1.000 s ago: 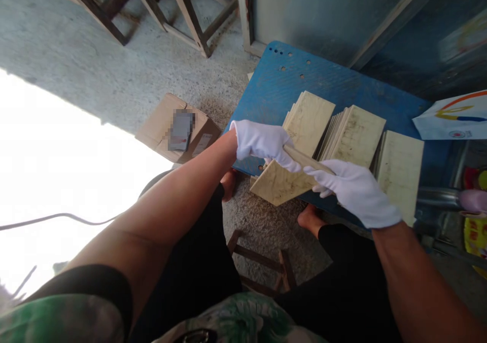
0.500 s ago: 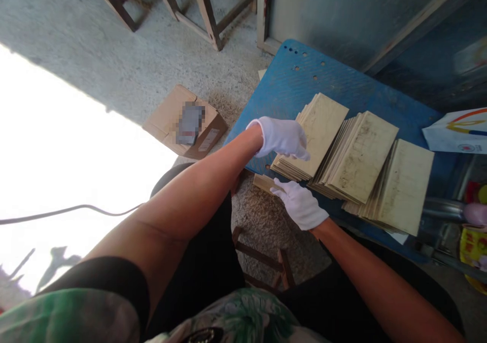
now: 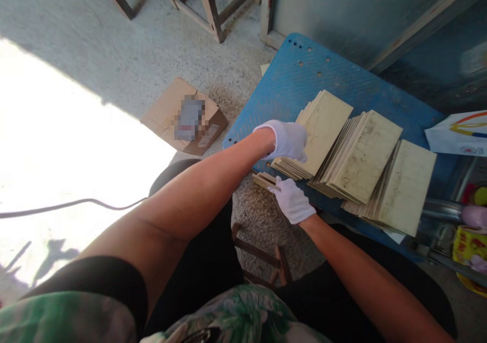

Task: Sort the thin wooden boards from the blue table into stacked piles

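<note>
Currently, the two hands are apart, whereas one second earlier both met at a pale board above the stacks. The right hand (image 3: pixel 293 201), gloved in white, is now low at the near edge of the blue table (image 3: pixel 272 99), its fingers closed on the right end of a light wooden piece (image 3: pixel 261 180). The left hand (image 3: pixel 287 140) is beside the left stack (image 3: pixel 331 125), curled palm-down; its fingertips are hidden, so contact or grip cannot be determined. This suggests that handling has passed from two hands to the right hand alone. The middle stack (image 3: pixel 369 155) and right stack (image 3: pixel 411 185) stand to the right, their boards leaning in overlapping rows. A glazed panel (image 3: pixel 323 18) bounds the far side of the table; a white bag (image 3: pixel 460 132) limits the right. A cardboard box (image 3: pixel 160 109) sits clear to the left. Below the wooden piece, a wooden stool frame (image 3: pixel 258 251) between the legs restricts downward movement.
</note>
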Available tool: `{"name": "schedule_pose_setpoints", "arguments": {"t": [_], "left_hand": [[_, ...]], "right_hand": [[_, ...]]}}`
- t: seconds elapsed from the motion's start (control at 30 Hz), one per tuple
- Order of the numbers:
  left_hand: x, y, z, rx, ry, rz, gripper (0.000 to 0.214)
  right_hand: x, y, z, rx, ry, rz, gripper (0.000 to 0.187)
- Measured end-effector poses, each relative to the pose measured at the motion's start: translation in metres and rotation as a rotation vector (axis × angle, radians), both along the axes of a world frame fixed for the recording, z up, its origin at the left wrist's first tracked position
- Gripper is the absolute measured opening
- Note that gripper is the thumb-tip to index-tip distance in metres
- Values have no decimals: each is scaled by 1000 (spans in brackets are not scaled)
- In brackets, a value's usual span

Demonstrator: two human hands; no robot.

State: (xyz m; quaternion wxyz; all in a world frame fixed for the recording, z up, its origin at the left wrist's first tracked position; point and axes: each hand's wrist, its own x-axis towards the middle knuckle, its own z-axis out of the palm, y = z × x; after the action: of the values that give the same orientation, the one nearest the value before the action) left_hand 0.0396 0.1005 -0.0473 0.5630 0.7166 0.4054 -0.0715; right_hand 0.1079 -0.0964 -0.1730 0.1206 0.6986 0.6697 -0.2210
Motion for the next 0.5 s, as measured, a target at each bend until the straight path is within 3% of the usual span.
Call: {"name": "schedule_pose_setpoints", "arguments": {"t": [0.5], "left_hand": [[9, -11, 2, 43, 115, -109, 15]], "right_hand": [[-3, -9, -8, 29, -45, 12, 51]]}}
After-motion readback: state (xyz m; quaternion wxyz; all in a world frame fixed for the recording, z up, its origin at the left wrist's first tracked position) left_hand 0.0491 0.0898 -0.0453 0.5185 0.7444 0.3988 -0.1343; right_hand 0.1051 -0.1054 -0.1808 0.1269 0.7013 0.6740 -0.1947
